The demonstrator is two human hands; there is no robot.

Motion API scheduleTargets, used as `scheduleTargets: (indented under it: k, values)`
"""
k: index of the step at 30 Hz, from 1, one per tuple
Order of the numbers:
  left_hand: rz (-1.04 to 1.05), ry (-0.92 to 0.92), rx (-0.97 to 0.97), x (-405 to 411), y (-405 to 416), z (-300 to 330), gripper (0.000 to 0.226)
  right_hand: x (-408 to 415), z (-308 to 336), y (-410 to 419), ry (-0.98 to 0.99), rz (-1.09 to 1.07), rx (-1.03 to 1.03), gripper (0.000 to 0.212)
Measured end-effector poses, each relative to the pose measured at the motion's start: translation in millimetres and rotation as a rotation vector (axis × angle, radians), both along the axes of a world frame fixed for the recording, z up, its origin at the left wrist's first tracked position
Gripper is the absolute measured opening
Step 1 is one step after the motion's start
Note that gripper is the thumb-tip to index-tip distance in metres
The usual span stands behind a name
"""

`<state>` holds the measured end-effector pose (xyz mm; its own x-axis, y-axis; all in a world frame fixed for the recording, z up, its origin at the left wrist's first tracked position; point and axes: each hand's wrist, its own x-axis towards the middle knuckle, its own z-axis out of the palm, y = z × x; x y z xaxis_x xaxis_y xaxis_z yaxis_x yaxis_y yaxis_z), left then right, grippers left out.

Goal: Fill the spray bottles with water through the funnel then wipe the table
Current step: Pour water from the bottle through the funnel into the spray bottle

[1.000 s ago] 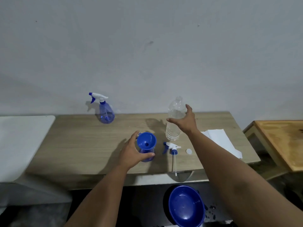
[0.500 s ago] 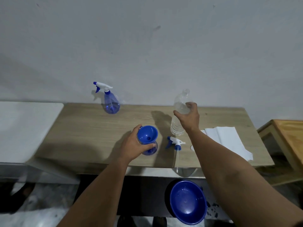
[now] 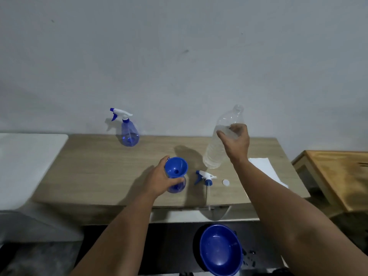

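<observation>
A blue funnel (image 3: 176, 167) sits in the neck of an open blue spray bottle (image 3: 177, 187) near the table's front edge. My left hand (image 3: 159, 179) grips that bottle just below the funnel. My right hand (image 3: 237, 141) holds a clear, uncapped water bottle (image 3: 214, 154) by its upper body, tilted slightly and lifted just off the wooden table (image 3: 99, 172). The removed spray head (image 3: 205, 177) and a white cap (image 3: 225, 182) lie between my hands. A second spray bottle (image 3: 129, 132), with its head on, stands at the back left.
A white cloth (image 3: 264, 168) lies on the table's right part, partly behind my right arm. A blue bowl (image 3: 220, 250) sits below the table's front edge. A white surface (image 3: 23, 166) adjoins on the left, a wooden stand (image 3: 338, 176) on the right.
My right hand closed round the water bottle and raised it a little, tilting it. My left hand stayed on the bottle with the funnel. The camera view shifted.
</observation>
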<state>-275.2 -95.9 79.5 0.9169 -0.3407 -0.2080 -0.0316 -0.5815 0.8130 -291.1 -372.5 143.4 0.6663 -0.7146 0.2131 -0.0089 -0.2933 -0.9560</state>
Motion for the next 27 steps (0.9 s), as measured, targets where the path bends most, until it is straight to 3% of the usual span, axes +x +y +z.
scheduleTargets:
  k: [7,12,18,22,27]
  values:
    - [-0.083,0.013,0.082,9.5,6.4,8.5,0.125,-29.4,43.8,17.2,-0.075,0.047,0.01,0.046]
    - [-0.133,0.008,0.085,19.1,10.5,5.4,0.117,-58.7,57.3,32.5,-0.027,0.187,0.091,0.055]
    - [-0.131,-0.009,0.089,18.8,12.7,3.2,0.129,-86.7,52.0,44.0,0.2,0.395,0.183,0.053]
    - [-0.117,0.004,0.066,16.9,13.6,-1.4,0.129,-94.8,32.6,39.7,0.351,0.508,0.042,0.048]
    - [-0.088,-0.016,0.01,10.8,13.4,-8.5,0.121,-99.4,12.4,37.8,0.508,0.638,0.021,0.047]
